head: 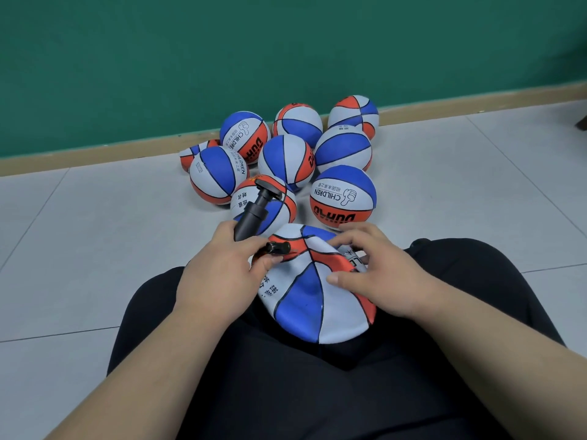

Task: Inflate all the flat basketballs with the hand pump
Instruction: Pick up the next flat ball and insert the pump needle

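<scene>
even, soft indoor light, faint shadows, slight blur, wide-angle bending at the edges.

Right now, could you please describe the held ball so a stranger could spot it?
Start at the dark lap, bottom centre. The ball lies between the left hand and right hand; unlike the round floor balls, it is caved in.
</scene>
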